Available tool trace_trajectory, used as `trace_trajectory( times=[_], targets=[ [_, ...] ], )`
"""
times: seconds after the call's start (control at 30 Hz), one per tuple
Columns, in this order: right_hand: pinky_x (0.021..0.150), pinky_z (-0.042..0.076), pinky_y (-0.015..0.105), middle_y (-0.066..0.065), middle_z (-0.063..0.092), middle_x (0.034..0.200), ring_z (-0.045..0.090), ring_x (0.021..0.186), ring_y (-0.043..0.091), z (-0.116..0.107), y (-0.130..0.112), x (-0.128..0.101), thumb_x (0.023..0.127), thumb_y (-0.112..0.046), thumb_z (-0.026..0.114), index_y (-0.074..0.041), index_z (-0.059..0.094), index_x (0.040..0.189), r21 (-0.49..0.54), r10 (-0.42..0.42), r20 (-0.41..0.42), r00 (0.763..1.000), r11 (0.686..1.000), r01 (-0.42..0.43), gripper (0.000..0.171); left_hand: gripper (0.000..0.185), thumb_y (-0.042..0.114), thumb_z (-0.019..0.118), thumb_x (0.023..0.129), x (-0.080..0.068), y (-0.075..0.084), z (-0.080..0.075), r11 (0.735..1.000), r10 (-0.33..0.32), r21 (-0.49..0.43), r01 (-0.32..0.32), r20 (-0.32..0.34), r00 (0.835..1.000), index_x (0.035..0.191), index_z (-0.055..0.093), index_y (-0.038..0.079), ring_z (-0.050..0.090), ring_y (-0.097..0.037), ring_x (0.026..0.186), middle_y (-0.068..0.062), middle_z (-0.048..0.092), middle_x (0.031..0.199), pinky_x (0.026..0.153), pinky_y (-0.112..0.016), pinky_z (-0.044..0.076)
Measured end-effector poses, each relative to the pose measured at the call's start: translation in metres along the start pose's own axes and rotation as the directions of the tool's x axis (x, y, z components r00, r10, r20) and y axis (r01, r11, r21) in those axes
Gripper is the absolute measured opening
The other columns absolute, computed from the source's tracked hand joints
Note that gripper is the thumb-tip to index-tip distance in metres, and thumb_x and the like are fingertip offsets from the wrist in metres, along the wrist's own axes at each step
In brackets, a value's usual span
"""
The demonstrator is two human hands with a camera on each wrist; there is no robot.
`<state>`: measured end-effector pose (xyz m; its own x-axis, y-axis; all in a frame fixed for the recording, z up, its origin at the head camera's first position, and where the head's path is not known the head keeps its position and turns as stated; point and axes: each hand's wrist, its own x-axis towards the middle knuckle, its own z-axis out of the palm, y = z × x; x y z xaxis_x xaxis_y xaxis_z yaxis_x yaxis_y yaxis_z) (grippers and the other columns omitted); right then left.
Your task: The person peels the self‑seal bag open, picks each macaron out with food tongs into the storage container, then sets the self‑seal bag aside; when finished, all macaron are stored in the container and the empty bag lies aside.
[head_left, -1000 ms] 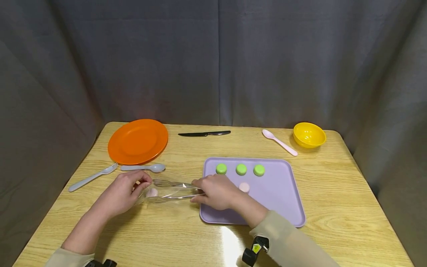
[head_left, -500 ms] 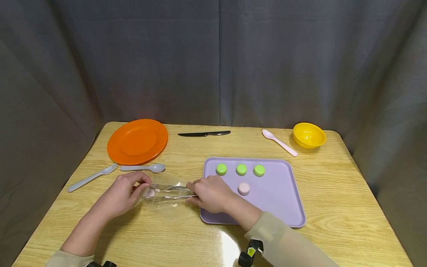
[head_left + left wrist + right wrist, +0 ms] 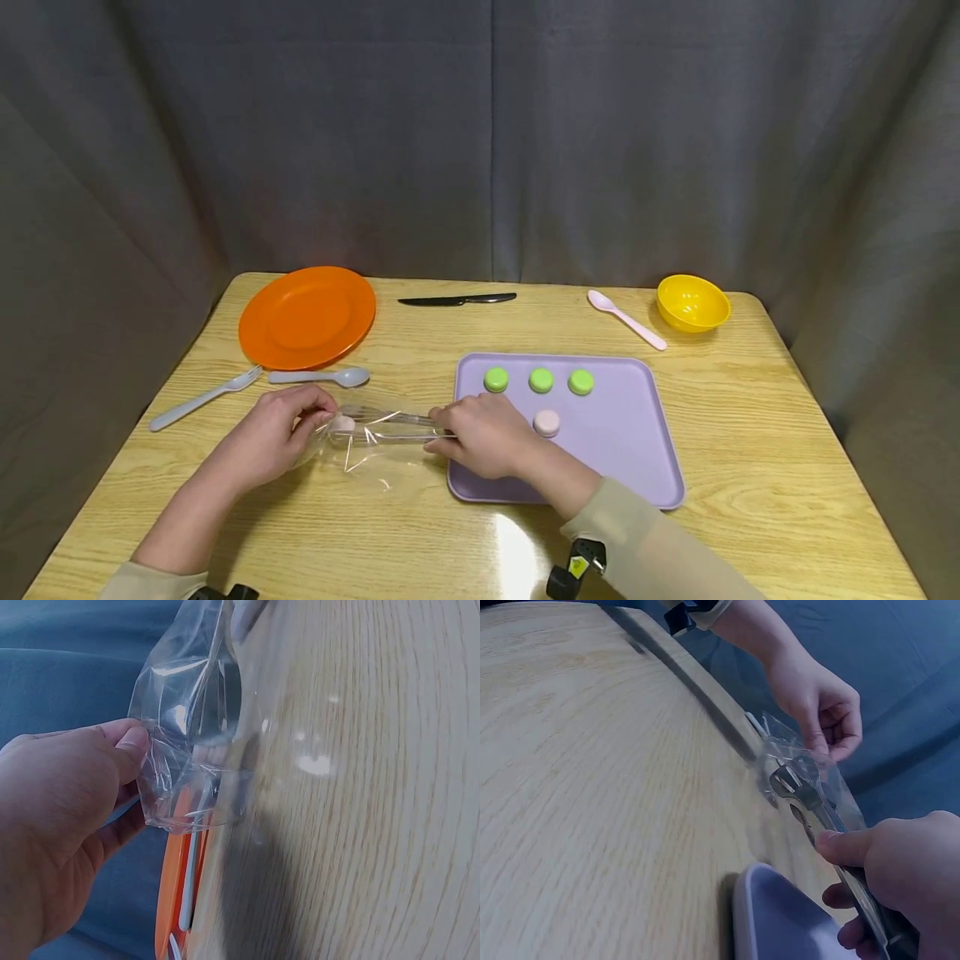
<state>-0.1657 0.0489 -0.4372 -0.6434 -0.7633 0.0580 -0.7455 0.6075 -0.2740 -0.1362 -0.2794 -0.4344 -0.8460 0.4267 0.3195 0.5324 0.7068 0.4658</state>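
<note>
My left hand (image 3: pixel 281 429) pinches the edge of a clear plastic bag (image 3: pixel 176 697) between thumb and fingers, holding it above the table. A pale pink macaron (image 3: pixel 342 424) is inside the bag near those fingers. My right hand (image 3: pixel 483 433) grips metal tongs (image 3: pixel 826 817) whose tips reach into the bag. Whether the tips touch the macaron cannot be told through the shiny film. Under and beside my right hand lies a lilac tray (image 3: pixel 622 450). It bears another pale pink macaron (image 3: pixel 547 422) and a row of three green macarons (image 3: pixel 541 380).
An orange plate (image 3: pixel 307 317) lies at the back left, with a grey spoon (image 3: pixel 348 377) and a grey fork (image 3: pixel 210 398) in front. A black knife (image 3: pixel 457 300) lies at the back. A pink spoon (image 3: pixel 626 318) and a yellow bowl (image 3: pixel 693 304) are at the back right.
My right hand pushed the tongs left, deeper into the bag, then drew back a little to the right. The bag's film has shifted. My left hand stays nearly still.
</note>
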Motion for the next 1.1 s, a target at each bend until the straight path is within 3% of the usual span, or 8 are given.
trace_trajectory(
  times=[0.23,0.6,0.8,1.1],
  targets=[
    [0.049,0.04,0.032,-0.014,0.049,0.069,0.049,0.061,0.008,-0.011,0.01,-0.016,0.105,-0.046,0.067,-0.025,0.053,0.084,-0.017,0.005,-0.029,1.0,1.0,-0.005,0.033,0.019,-0.005,0.076,0.094,0.0,-0.001,0.001,1.0,0.009,0.007,-0.009,-0.018,1.0,0.097,0.07,0.013,0.055,-0.007,0.073,0.005,0.067,0.088,0.064,-0.027,0.051],
    [0.048,0.036,0.029,-0.015,0.049,0.069,0.045,0.058,0.006,-0.036,0.028,-0.056,0.101,-0.043,0.073,-0.026,0.056,0.086,-0.022,0.006,-0.096,0.995,1.0,-0.009,0.029,0.015,-0.002,0.074,0.097,-0.002,0.0,0.002,0.999,-0.026,0.028,0.027,-0.041,0.999,0.099,0.07,0.012,0.054,-0.007,0.072,0.007,0.064,0.088,0.062,-0.026,0.05],
    [0.047,0.032,0.028,-0.015,0.046,0.067,0.039,0.056,0.004,-0.045,0.038,-0.08,0.1,-0.04,0.076,-0.026,0.057,0.087,0.004,0.038,-0.116,0.992,0.999,-0.038,0.026,0.016,-0.002,0.075,0.097,0.0,-0.001,0.003,0.999,-0.012,0.03,0.013,-0.049,0.999,0.099,0.069,0.013,0.053,-0.006,0.072,0.009,0.062,0.088,0.063,-0.026,0.05],
    [0.053,0.04,0.03,-0.022,0.054,0.075,0.047,0.059,0.002,-0.057,0.051,-0.116,0.099,-0.039,0.076,-0.027,0.064,0.093,-0.019,0.086,-0.138,0.987,0.996,-0.089,0.018,0.019,-0.006,0.076,0.095,-0.003,-0.001,0.005,1.0,0.011,0.021,-0.009,-0.072,0.997,0.098,0.069,0.012,0.055,-0.005,0.073,0.004,0.067,0.089,0.064,-0.025,0.052]
  ],
)
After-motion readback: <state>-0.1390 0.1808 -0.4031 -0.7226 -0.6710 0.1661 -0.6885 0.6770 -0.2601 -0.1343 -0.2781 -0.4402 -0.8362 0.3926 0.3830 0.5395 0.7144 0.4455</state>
